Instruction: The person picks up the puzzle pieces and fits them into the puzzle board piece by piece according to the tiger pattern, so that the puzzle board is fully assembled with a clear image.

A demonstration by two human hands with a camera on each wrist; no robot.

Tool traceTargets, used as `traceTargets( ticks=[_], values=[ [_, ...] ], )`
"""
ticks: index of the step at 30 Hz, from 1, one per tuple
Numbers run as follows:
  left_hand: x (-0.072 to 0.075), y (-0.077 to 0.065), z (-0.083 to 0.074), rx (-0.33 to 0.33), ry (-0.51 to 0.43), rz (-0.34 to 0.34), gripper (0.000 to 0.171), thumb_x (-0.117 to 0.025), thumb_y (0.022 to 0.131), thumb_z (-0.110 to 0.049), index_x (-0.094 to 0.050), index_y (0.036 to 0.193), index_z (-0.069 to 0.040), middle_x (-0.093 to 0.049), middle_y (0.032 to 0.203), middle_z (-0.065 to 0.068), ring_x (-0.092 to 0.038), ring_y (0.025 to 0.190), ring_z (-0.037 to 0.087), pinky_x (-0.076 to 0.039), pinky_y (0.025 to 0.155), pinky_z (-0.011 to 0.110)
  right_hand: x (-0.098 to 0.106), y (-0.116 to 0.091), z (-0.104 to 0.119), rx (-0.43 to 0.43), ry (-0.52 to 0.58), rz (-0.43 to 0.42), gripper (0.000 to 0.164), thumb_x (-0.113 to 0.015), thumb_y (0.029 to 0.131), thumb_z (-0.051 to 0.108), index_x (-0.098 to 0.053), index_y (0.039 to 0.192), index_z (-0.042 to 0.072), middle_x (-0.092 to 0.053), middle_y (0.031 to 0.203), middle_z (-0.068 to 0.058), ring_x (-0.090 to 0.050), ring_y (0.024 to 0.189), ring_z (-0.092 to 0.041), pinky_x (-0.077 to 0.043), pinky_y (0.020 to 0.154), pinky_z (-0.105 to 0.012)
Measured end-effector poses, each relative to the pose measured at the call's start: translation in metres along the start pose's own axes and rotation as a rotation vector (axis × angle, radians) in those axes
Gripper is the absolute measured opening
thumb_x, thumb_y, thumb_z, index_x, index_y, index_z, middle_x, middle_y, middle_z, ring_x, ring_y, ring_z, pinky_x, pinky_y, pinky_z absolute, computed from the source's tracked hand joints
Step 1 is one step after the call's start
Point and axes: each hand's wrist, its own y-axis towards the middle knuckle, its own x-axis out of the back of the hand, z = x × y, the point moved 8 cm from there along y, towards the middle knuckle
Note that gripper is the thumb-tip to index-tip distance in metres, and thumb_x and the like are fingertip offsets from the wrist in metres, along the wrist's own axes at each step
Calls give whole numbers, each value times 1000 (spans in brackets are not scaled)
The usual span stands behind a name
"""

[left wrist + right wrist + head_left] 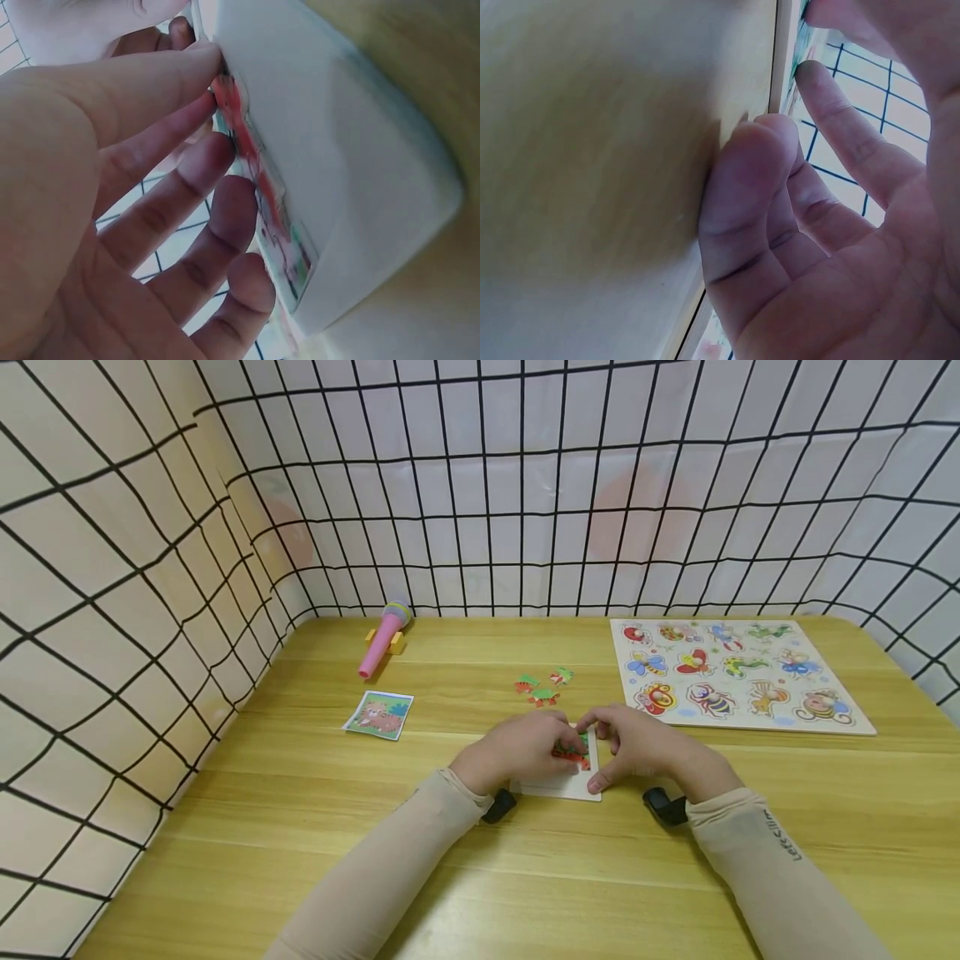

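A small pale-framed jigsaw board [558, 787] lies on the table, with red and green pieces [577, 752] in its recess. The left hand [525, 747] reaches over it. In the left wrist view, its thumb and fingertips touch a red piece [251, 146] along the recess, the fingers loosely extended. At the board's right side, the right hand [637, 743] grips the frame between thumb and index finger. Its other fingers curl beside the board edge [782, 67] in the right wrist view. Beyond the hands are several loose red and green pieces [543, 696].
A picture card [378, 715] lies left of the hands. Behind it, a pink toy microphone [384, 639] rests on a yellow stand [397, 643]. A large insect peg puzzle [738, 672] occupies the back right. Black wire mesh [487, 518] encloses the wooden table [517, 893].
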Motion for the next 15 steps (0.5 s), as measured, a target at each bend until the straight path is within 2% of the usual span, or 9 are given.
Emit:
traceTargets(
  ticks=[11, 15],
  values=[
    [10, -8, 15, -5, -98, 75, 16, -73, 92, -12, -78, 107, -9, -68, 100, -4, -59, 90, 9, -48, 79, 21, -1, 1, -1, -14, 9, 6, 75, -98, 62, 35, -61, 121, 6, -49, 101, -10, -46, 79, -22, -41, 70, -36],
    [16, -13, 28, 38, -123, 93, 19, -76, 90, -11, -76, 109, -8, -70, 101, -3, -60, 92, 12, -47, 83, 24, -1, 1, -2, -28, 13, 6, 76, -98, 62, 35, -61, 122, 6, -48, 101, -10, -45, 80, -23, -41, 70, -37]
  ],
)
